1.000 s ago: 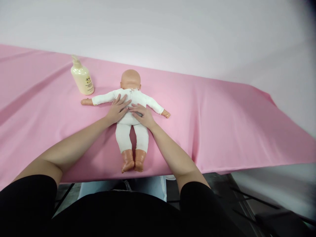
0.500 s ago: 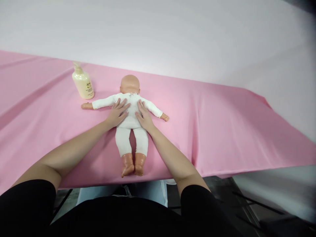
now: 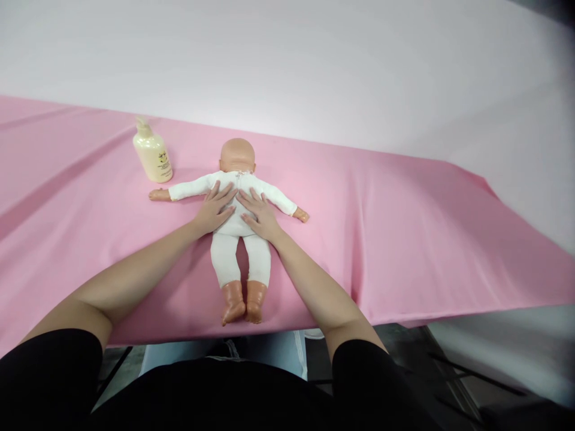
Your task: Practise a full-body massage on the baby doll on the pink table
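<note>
Head view: doll [image 3: 240, 230] lies face-down on the pink cloth [image 3: 404, 227], long axis running 12 to 6 o'clock (head at 12). Left hand [image 3: 214, 209] and right hand [image 3: 260, 214] rest flat on its back, fingers spread, equally near.

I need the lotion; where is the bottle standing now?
In the head view, the bottle stands upright on the pink cloth, far left, beyond the doll's outstretched arm.

Both palms rest flat on the doll's [image 3: 238, 206] back. The right hand [image 3: 260, 214] now angles inward again, fingertips beside the left hand [image 3: 214, 208], after pointing straight toward the head half a second ago.
</note>
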Demonstrator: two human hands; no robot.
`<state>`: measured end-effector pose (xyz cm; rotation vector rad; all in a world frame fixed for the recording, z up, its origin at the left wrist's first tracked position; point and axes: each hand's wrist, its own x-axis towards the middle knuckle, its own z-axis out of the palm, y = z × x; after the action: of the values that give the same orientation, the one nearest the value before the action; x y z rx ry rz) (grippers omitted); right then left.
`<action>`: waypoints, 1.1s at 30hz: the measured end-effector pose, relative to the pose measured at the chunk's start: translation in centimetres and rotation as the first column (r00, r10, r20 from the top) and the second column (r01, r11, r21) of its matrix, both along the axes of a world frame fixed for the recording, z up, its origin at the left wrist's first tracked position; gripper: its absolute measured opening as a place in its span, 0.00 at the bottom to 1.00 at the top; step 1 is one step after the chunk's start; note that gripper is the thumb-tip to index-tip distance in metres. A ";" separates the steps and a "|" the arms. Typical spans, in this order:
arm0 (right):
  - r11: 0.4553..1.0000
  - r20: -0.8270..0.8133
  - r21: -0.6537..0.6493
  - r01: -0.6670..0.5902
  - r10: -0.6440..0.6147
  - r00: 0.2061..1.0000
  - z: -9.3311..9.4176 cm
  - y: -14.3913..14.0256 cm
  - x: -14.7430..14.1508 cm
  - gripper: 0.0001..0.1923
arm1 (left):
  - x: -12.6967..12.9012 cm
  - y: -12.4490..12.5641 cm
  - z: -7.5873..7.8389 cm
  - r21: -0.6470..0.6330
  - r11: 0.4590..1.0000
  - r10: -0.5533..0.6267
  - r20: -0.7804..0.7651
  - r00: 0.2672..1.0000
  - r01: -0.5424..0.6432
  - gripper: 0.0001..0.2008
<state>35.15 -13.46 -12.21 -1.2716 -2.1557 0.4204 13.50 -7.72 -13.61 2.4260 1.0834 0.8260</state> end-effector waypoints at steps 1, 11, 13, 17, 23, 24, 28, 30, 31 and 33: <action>1.000 -0.006 0.009 -0.016 0.016 1.000 0.2 -0.1 0.0 0.30 | 0.0 -0.1 0.2 -0.004 1.000 -0.004 0.001 1.000 0.004 0.29; 0.979 -0.232 0.200 -0.046 0.093 0.968 -0.2 -0.4 -0.8 0.15 | 0.4 -0.6 1.3 0.076 0.994 -0.089 0.123 0.988 0.081 0.17; 0.974 -0.257 0.222 -0.040 0.098 0.962 0.0 -0.5 -0.9 0.14 | 0.5 -0.6 1.5 0.093 0.988 -0.135 0.141 0.981 0.123 0.16; 0.984 -0.317 0.170 0.054 0.003 0.949 0.4 -0.6 -1.0 0.16 | 0.4 -0.7 1.9 0.103 0.983 -0.166 0.122 0.979 0.154 0.14; 0.974 -0.304 0.147 0.170 -0.119 0.945 -1.0 0.6 -0.1 0.33 | 0.1 -0.5 1.0 0.126 0.992 -0.039 0.175 0.984 0.017 0.20; 0.978 -0.285 0.109 0.175 -0.138 0.948 -1.4 0.9 0.1 0.38 | 0.0 -0.3 0.6 0.121 0.993 -0.010 0.177 0.984 -0.012 0.25; 0.986 -0.220 -0.063 0.156 -0.166 0.961 -2.3 1.6 0.8 0.48 | -0.2 0.2 -0.1 0.043 0.999 -0.014 0.116 0.993 0.009 0.39; 0.991 -0.185 -0.075 0.110 -0.123 0.975 -2.1 1.5 0.9 0.50 | -0.3 0.1 0.1 0.018 0.998 -0.060 0.077 0.995 0.059 0.37; 0.995 -0.164 -0.062 0.080 -0.089 0.983 -1.9 1.4 0.9 0.49 | -0.3 -0.1 0.3 0.014 0.996 -0.088 0.060 0.994 0.087 0.35; 1.000 -0.121 -0.011 0.013 -0.014 0.993 -1.3 1.0 0.8 0.47 | -0.4 -0.5 0.8 0.025 0.990 -0.137 0.046 0.989 0.136 0.31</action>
<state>35.95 -12.49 -13.47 -1.2335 -2.0448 0.4903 13.09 -8.24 -12.79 2.4533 0.8842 0.8501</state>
